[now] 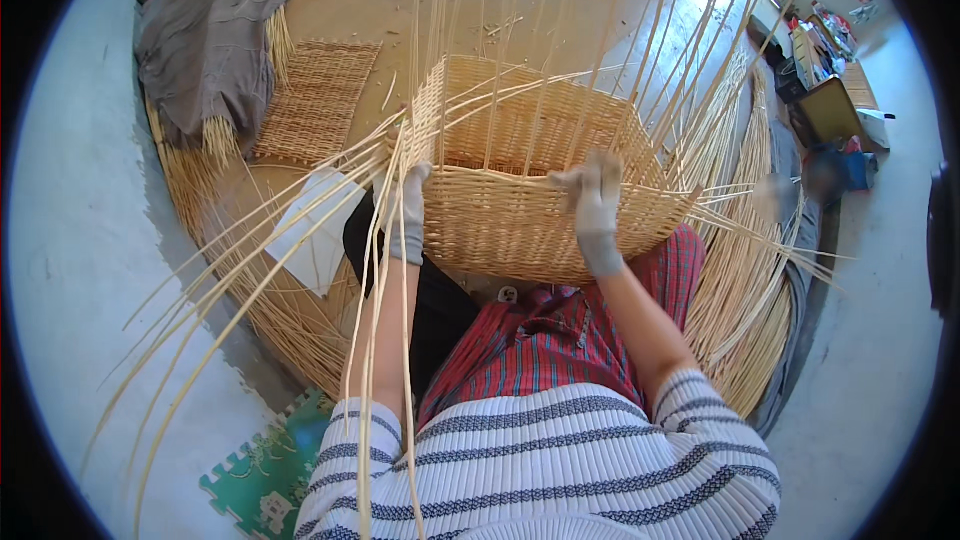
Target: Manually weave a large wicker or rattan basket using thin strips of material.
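Observation:
A pale woven wicker basket with long upright rods and loose strands sticking out sideways spans the space above my lap. My left hand, in a light grey glove, grips the basket's near left corner, partly hidden behind hanging strands. My gloved right hand is at the near rim, right of the middle, with fingers stretched upward and slightly blurred, and the thumb out to the left. The basket's near side rests close against my red checked clothing.
A woven mat and grey cloth lie at upper left. Bundles of long rods lie along my right. A white sheet is at left, a green foam mat at lower left, and a cluttered low table at upper right.

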